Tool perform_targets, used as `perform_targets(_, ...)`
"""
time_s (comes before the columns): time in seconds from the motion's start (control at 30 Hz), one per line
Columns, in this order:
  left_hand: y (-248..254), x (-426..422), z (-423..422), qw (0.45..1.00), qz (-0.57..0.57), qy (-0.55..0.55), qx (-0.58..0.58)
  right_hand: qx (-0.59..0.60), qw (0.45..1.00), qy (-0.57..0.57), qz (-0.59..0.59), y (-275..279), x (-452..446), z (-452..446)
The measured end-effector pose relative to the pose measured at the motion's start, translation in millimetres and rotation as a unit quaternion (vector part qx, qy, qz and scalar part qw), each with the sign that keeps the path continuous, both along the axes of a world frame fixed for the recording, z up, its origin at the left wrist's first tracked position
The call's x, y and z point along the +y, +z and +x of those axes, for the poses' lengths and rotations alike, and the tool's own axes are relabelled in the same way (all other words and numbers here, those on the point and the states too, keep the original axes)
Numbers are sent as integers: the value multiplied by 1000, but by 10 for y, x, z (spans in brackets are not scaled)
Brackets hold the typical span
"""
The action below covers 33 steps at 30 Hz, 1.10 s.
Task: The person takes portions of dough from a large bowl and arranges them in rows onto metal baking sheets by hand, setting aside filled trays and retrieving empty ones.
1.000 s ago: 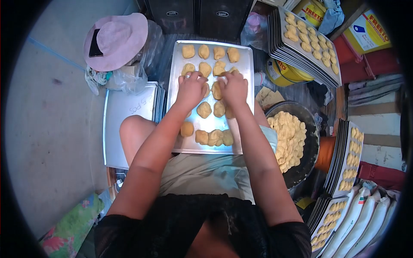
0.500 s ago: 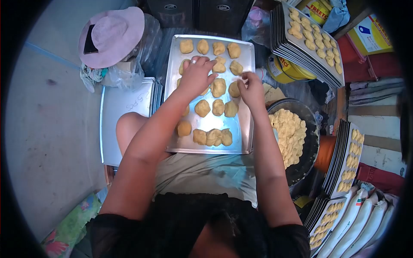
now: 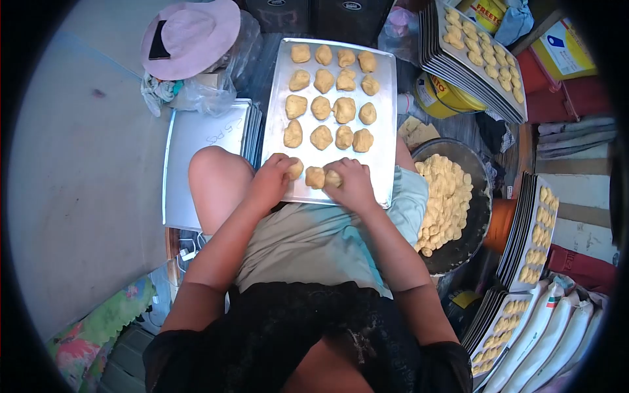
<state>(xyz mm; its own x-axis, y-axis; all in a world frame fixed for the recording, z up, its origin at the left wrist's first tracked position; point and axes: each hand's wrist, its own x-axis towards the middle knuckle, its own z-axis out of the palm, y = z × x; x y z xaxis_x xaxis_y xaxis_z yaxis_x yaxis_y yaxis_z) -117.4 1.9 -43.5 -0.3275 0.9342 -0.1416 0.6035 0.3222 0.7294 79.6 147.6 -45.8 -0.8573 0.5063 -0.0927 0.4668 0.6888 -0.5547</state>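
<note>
A metal baking tray rests across my lap, bearing several rows of pale yellow dough balls. At its near left corner, my left hand has its fingers curled round a dough ball. My right hand grips another dough ball in the same near row, partly covered by the fingers. Between the two hands sits one more dough piece, close against the ball in my right hand.
To my right stands a wide dark basin heaped with dough pieces. Stacked trays of shaped dough lie at the upper right, with more stacks lower down. Bare trays and a pink hat are at left.
Both hands have come back from the tray's upper and middle rows to its near edge, where they now hold dough balls. The dough rows they covered are exposed. The camera view has shifted.
</note>
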Motion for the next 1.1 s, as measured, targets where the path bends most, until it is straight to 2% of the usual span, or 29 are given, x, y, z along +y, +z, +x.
perform_targets(0.03, 15, -24, 22, 997, 32, -5, 74, -6, 999, -11, -36, 14, 34, 7)
perform_targets(0.1, 50, -35, 130, 971, 93, -17, 218, 22, 999, -23, 3, 70, 26, 49)
perform_targets(0.17, 85, -14, 242, 966, 112, -89, 217, 13, 999, -30, 36, 120, 1, 121)
perform_targets(0.23, -18, 71, 339, 952, 143, -135, 234, -6, 997, -58, -54, 138, 29, 204)
perform_targets(0.27, -65, 111, 386, 953, 132, -120, 247, -16, 993, -71, -97, 141, 60, 244)
perform_targets(0.37, -96, 207, 478, 949, 115, -85, 282, 41, 992, -65, -101, 72, 163, 353)
perform_targets(0.43, -94, 256, 505, 943, 121, -75, 300, 134, 983, -41, -121, -6, 207, 368)
perform_targets(0.47, -88, 282, 514, 946, 112, -71, 296, 182, 974, -28, -130, -42, 233, 361)
perform_targets(0.5, -79, 293, 525, 949, 100, -68, 291, 161, 974, -45, -152, -57, 217, 332)
perform_targets(0.6, -59, 303, 536, 953, 93, -63, 283, 127, 983, -70, -114, -101, 153, 269)
perform_targets(0.63, -52, 302, 536, 953, 93, -63, 281, 126, 987, -74, -64, -109, 137, 279)
perform_targets(0.73, -23, 330, 550, 947, 153, -68, 272, 166, 967, -180, -74, 31, 10, 375)
perform_targets(0.83, -69, 477, 636, 946, 185, -94, 251, 26, 990, -135, -26, 150, -42, 464)
perform_targets(0.93, -45, 625, 717, 960, 107, -124, 226, 31, 984, -160, -67, 9, 25, 569)
perform_targets(1.03, 21, 694, 773, 964, 62, -140, 219, 154, 916, -325, -175, -87, 108, 643)
perform_targets(1.1, 33, 686, 808, 961, 49, -175, 206, 102, 936, -307, -136, -72, 157, 625)
